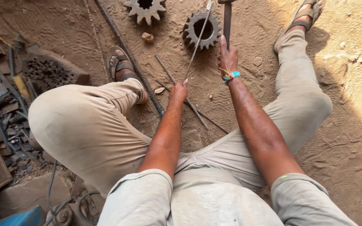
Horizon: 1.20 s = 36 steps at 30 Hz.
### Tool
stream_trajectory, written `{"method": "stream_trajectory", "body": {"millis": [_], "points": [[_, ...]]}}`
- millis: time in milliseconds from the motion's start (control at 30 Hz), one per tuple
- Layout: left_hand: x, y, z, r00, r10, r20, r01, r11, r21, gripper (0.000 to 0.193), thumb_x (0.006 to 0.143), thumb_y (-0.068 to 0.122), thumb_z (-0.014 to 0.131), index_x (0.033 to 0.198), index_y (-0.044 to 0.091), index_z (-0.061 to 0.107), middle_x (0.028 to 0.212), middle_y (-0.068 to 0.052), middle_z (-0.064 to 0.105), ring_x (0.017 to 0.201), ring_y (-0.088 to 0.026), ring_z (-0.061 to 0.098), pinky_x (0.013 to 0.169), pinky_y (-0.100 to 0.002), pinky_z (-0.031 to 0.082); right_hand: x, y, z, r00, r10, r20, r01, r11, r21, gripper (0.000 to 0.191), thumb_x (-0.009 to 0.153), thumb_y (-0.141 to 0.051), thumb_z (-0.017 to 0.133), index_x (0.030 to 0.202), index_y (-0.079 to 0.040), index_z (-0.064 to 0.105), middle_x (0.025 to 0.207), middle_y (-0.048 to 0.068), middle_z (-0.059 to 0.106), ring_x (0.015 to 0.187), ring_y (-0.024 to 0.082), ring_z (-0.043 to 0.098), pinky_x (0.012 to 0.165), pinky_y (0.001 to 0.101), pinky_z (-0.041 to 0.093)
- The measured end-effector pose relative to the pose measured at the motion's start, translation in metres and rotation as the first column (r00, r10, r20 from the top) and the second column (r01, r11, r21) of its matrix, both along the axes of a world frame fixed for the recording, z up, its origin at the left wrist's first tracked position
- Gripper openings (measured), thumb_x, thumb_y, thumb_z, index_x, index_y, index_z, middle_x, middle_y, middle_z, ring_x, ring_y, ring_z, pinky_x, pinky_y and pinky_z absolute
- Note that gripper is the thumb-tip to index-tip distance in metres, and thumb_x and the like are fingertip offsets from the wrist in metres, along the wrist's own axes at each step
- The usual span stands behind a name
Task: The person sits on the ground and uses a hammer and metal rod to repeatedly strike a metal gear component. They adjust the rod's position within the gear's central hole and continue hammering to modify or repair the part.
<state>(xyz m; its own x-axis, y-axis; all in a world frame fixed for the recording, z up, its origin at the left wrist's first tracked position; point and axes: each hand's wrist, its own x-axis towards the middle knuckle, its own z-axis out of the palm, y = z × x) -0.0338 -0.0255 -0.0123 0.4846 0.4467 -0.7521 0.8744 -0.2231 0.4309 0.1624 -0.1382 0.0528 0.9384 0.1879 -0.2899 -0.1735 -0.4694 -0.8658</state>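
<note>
Looking down between our knees, we count two hands at work and two gear wheels on the sandy floor point(340, 138). Our left hand point(178, 92) closes its fingers around the near end of one thin metal rod point(197, 42), which slants up and away from the fingers toward the top edge of the view. Our right hand point(228, 56) wraps its fingers around one thicker dark bar point(227, 19) that stands nearly upright just above them; its top is cut off by the frame, so we cannot tell what it carries. Just beyond the left fingers and beside the right ones lies the first toothed gear point(202, 29); the second gear point(145, 9) lies farther left, well apart from both hands. Beneath the left fingers, two loose thin rods point(197, 115) cross on the sand. One long bar point(126, 54) runs past our left sandal point(120, 62). One scrap pile point(9, 113) sits far left of the fingers.
</note>
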Motion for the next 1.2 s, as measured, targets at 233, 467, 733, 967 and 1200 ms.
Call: {"method": "stream_trajectory", "body": {"millis": [233, 467, 733, 967, 1200], "points": [[0.001, 0.005, 0.007, 0.995, 0.083, -0.05, -0.088, 0.991, -0.098, 0.062, 0.103, 0.061, 0.035, 0.135, 0.015, 0.062, 0.13, -0.018, 0.066, 0.122, -0.037, 0.063, 0.101, -0.052, 0.051, 0.014, 0.007, 0.014, 0.934, -0.016, 0.357, -0.102, 0.945, 0.31, 0.056, 0.1, -0.069, 0.052, 0.087, -0.015, 0.053, 0.058, -0.007, 0.047, 0.043, 0.004, 0.051, 0.033, 0.0222, 0.05], [0.001, 0.001, 0.001, 0.99, 0.12, 0.072, -0.119, 0.993, -0.01, 0.061, 0.1, 0.059, 0.042, 0.132, 0.011, 0.064, 0.134, -0.024, 0.061, 0.125, -0.043, 0.057, 0.104, -0.054, 0.046, -0.009, -0.002, 0.0, 0.963, 0.265, 0.04, -0.245, 0.931, -0.272, 0.064, 0.096, -0.069, 0.056, 0.109, -0.008, 0.071, 0.057, -0.008, 0.055, 0.045, 0.003, 0.052, 0.036, 0.0229, 0.04], [-0.009, -0.001, -0.005, 0.997, 0.074, 0.037, -0.075, 0.997, 0.018, 0.066, 0.103, 0.061, 0.047, 0.125, 0.003, 0.07, 0.13, -0.028, 0.065, 0.123, -0.047, 0.06, 0.104, -0.054, 0.049, 0.028, 0.017, 0.012, 0.747, 0.201, 0.633, -0.194, 0.978, -0.081, 0.041, 0.117, -0.038, 0.057, 0.099, -0.002, 0.062, 0.069, 0.003, 0.051, 0.056, 0.013, 0.044, 0.046, 0.0277, 0.033], [-0.014, -0.001, 0.006, 0.994, 0.105, -0.039, -0.107, 0.994, -0.03, 0.059, 0.099, 0.058, 0.043, 0.13, 0.014, 0.066, 0.135, -0.02, 0.062, 0.125, -0.042, 0.058, 0.105, -0.053, 0.046, -0.009, -0.002, -0.004, 0.954, 0.208, -0.218, -0.27, 0.91, -0.313, 0.043, 0.101, -0.05, 0.067, 0.088, -0.01, 0.059, 0.066, -0.002, 0.057, 0.049, 0.008, 0.051, 0.045, 0.0283, 0.045], [-0.015, 0.0, 0.006, 0.998, 0.05, -0.031, -0.051, 0.998, -0.026, 0.059, 0.102, 0.059, 0.045, 0.131, 0.013, 0.067, 0.138, -0.021, 0.061, 0.128, -0.042, 0.057, 0.107, -0.054, 0.046, 0.031, 0.006, 0.05, 0.991, -0.131, 0.04, 0.121, 0.973, 0.195, 0.045, 0.098, -0.05, 0.066, 0.078, -0.011, 0.055, 0.054, -0.002, 0.055, 0.037, 0.006, 0.052, 0.03, 0.0224, 0.046]]}}
